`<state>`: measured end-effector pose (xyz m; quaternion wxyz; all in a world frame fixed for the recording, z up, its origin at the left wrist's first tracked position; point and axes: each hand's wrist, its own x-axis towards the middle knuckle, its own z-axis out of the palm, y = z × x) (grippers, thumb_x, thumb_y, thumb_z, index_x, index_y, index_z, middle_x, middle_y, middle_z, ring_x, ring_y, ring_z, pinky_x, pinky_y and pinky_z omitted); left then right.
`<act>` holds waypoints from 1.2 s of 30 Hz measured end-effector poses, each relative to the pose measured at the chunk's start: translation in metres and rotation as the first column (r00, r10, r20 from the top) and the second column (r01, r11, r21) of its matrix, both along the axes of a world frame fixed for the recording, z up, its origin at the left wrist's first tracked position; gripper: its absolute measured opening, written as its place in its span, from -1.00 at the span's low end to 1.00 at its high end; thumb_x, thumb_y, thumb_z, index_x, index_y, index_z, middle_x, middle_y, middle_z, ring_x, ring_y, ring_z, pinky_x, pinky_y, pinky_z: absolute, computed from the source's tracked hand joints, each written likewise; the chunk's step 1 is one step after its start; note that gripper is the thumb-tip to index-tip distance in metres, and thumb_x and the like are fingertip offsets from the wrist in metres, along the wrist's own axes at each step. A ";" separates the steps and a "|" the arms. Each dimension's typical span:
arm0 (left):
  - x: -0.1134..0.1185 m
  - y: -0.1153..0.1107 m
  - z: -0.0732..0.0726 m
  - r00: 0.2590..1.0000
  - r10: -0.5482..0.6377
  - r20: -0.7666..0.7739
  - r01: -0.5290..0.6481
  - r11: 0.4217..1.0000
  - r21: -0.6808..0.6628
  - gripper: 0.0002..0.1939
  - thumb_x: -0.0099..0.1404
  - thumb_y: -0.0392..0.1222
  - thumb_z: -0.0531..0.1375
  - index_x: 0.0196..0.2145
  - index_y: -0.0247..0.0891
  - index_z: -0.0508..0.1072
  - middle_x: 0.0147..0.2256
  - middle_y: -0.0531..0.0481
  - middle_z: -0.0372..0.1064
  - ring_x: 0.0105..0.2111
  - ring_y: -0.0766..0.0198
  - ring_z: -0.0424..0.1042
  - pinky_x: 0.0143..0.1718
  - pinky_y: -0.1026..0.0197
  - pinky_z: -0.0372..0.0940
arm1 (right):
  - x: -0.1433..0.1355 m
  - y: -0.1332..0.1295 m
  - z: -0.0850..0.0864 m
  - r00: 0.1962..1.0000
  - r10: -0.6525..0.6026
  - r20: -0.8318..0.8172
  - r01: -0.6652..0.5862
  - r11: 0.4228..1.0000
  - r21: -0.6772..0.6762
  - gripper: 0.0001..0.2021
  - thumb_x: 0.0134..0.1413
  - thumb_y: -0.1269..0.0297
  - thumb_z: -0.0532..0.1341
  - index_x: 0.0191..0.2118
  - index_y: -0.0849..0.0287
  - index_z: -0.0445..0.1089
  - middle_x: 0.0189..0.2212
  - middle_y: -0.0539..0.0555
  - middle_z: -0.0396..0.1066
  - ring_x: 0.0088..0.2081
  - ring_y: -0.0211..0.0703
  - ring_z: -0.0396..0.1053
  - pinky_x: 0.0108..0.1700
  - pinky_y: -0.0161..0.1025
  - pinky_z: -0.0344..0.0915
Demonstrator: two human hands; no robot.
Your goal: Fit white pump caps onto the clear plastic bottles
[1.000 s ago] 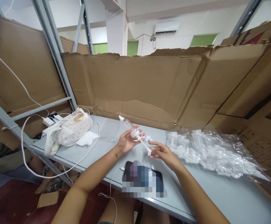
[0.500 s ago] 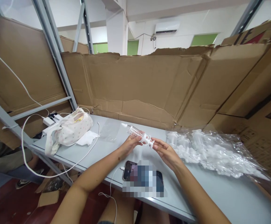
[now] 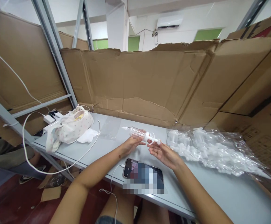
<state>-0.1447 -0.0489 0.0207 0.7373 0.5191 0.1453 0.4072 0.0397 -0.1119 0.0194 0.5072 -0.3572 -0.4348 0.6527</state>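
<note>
A clear plastic syringe [image 3: 137, 132] with a white pointed tip and a white ringed handle lies tilted across my hands above the table. Closed around the underside of its ribbed barrel is my left hand [image 3: 132, 143]. My right hand [image 3: 164, 154] is at the plunger end, palm partly showing and fingers loosely spread just below the handle. Its fingers look close to the plunger, though firm contact cannot be made out. Beneath the hands, a phone [image 3: 127, 168] with a cable plugged in lies on the table, its screen partly blurred out.
A clear bag [image 3: 210, 152] of white syringe parts lies to the right on the grey table [image 3: 91, 165]. At left are a white pouch [image 3: 74, 126], a crumpled tissue [image 3: 88, 137], a looping white cable [image 3: 24, 146] and a flat clear bag [image 3: 108, 129]. Cardboard [image 3: 135, 81] walls the back.
The white plunger stands out farther from the barrel, toward the right. My right fingers have loosened from its end and dropped lower. My left hand keeps hold of the barrel.
</note>
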 end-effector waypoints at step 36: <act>-0.160 0.025 0.000 -0.041 0.789 -0.613 0.351 0.586 0.730 -0.66 0.19 -0.34 0.08 -0.07 -0.15 0.39 -0.07 -0.10 0.41 -0.01 0.08 0.30 0.15 -0.14 -0.16 | 0.009 -0.001 0.011 0.976 -0.214 -0.043 0.218 0.959 0.182 -0.67 -0.07 0.09 0.30 -0.14 -0.13 0.29 -0.19 -0.04 0.38 -0.37 -0.22 0.34 -0.20 -0.14 0.29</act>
